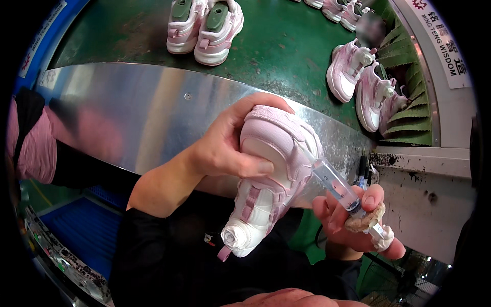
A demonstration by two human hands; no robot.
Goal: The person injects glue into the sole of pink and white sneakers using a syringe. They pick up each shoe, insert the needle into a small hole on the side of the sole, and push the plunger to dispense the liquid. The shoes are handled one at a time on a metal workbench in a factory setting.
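A pink and white sneaker [273, 153] is gripped in my left hand [220, 148], toe upward, tilted over the near edge of the metal ledge. My left fingers wrap behind the toe and the thumb presses on its upper. White wadding is stuffed in the shoe's opening at the lower end. My right hand [348, 225] is closed round a clear plastic syringe [335, 185]. The syringe's tip points at the side of the sneaker near the sole edge; whether it touches I cannot tell. Pale wrapping covers the plunger end and a fingertip.
A metal ledge [148, 110] borders a green conveyor belt [286, 56]. Two sneakers [217, 33] stand on the belt; more sneakers [376, 94] sit by green strip flaps [417, 110] at the right. Pens [362, 169] stand near the right wall. A blue crate [76, 225] lies lower left.
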